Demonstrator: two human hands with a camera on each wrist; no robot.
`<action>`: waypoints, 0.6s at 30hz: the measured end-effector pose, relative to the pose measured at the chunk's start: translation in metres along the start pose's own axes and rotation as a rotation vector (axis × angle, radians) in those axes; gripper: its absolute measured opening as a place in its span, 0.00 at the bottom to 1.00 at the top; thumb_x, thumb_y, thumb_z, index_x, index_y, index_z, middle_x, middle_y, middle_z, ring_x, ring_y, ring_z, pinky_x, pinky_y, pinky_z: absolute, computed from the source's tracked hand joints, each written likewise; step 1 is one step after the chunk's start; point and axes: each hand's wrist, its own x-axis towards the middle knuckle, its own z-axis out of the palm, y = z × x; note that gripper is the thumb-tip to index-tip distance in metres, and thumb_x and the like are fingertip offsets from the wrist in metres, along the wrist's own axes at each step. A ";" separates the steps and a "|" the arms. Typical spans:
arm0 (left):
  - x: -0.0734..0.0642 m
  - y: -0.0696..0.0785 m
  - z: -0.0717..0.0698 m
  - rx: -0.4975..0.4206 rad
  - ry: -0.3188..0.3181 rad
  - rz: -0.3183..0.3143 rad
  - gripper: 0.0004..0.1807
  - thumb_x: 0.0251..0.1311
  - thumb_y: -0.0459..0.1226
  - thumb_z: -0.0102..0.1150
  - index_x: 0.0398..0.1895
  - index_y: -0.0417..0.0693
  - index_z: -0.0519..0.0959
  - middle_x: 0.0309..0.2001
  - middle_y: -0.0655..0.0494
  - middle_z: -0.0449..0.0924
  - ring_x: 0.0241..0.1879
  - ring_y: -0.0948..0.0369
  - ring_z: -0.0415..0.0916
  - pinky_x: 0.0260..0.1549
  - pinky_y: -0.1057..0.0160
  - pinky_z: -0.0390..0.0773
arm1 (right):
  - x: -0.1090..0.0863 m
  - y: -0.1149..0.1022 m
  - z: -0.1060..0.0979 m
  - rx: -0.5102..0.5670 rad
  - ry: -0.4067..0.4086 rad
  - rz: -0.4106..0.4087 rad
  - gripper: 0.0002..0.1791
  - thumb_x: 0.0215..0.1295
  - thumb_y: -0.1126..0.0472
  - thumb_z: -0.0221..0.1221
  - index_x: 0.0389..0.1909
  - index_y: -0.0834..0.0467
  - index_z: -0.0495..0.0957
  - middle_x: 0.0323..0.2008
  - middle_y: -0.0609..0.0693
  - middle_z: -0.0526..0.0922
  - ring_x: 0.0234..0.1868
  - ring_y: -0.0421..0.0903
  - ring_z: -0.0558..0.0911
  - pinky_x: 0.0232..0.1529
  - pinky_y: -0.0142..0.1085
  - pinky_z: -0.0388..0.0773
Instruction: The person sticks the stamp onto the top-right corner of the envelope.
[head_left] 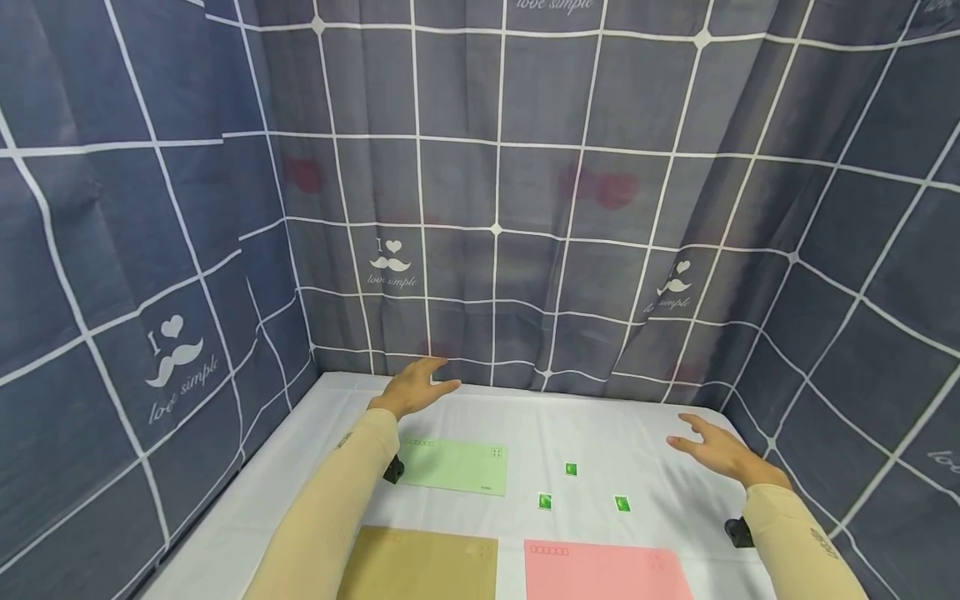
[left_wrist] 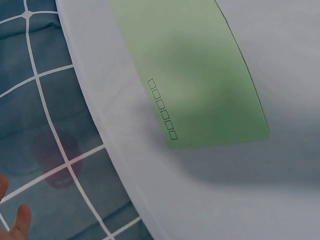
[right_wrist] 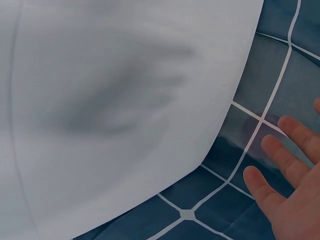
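My left hand (head_left: 415,388) hovers over the back left of the table, its fingers loosely extended and holding nothing. Below it lies a green envelope (head_left: 456,467), whose row of small printed boxes shows in the left wrist view. At the right side my right hand (head_left: 720,450) is raised above the tabletop with spread fingers (right_wrist: 292,162) and nothing in them. Between the hands lie three small green stamps: one at the back (head_left: 572,469), a left stamp (head_left: 545,502) and a right stamp (head_left: 622,503).
A brown envelope (head_left: 423,565) and a pink envelope (head_left: 607,573) lie side by side near the front of the white-covered table (head_left: 525,425). A dark checked curtain (head_left: 465,183) encloses the table at the back and both sides.
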 end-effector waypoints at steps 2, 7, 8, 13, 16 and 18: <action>0.000 0.001 0.000 -0.001 0.004 -0.002 0.41 0.65 0.66 0.50 0.76 0.55 0.63 0.76 0.49 0.60 0.76 0.45 0.54 0.71 0.37 0.58 | 0.000 0.000 0.001 -0.002 0.000 0.003 0.49 0.70 0.33 0.49 0.74 0.69 0.53 0.67 0.79 0.62 0.66 0.77 0.64 0.56 0.70 0.68; 0.000 0.001 0.002 -0.009 0.007 0.003 0.42 0.65 0.66 0.50 0.75 0.54 0.63 0.76 0.49 0.61 0.76 0.44 0.55 0.71 0.37 0.58 | 0.000 -0.001 0.002 0.016 -0.006 0.008 0.49 0.70 0.33 0.50 0.74 0.68 0.53 0.67 0.79 0.62 0.66 0.77 0.64 0.56 0.69 0.69; 0.000 0.001 0.002 -0.012 0.008 0.005 0.41 0.65 0.66 0.50 0.75 0.54 0.64 0.76 0.49 0.62 0.76 0.44 0.55 0.71 0.37 0.58 | 0.000 -0.001 0.003 0.019 -0.007 0.009 0.49 0.70 0.33 0.50 0.74 0.68 0.53 0.67 0.79 0.62 0.66 0.77 0.64 0.56 0.69 0.69; 0.002 0.001 0.006 -0.024 0.014 0.001 0.43 0.64 0.68 0.47 0.75 0.56 0.64 0.76 0.50 0.61 0.76 0.45 0.55 0.71 0.37 0.58 | 0.000 -0.002 0.005 0.017 -0.006 0.012 0.49 0.70 0.32 0.49 0.75 0.67 0.53 0.67 0.79 0.62 0.67 0.77 0.64 0.56 0.69 0.69; 0.002 0.003 0.006 -0.032 0.015 0.002 0.42 0.64 0.69 0.48 0.75 0.57 0.64 0.76 0.50 0.60 0.77 0.45 0.54 0.70 0.36 0.58 | 0.000 -0.002 0.005 0.021 -0.004 0.009 0.49 0.70 0.33 0.50 0.75 0.68 0.53 0.67 0.79 0.62 0.67 0.77 0.64 0.56 0.69 0.69; 0.002 0.004 0.007 -0.037 0.010 0.007 0.41 0.64 0.68 0.49 0.75 0.59 0.64 0.77 0.51 0.60 0.77 0.45 0.53 0.70 0.36 0.58 | 0.000 -0.002 0.005 0.024 -0.004 0.012 0.48 0.70 0.34 0.50 0.74 0.68 0.53 0.67 0.79 0.62 0.67 0.77 0.64 0.56 0.69 0.69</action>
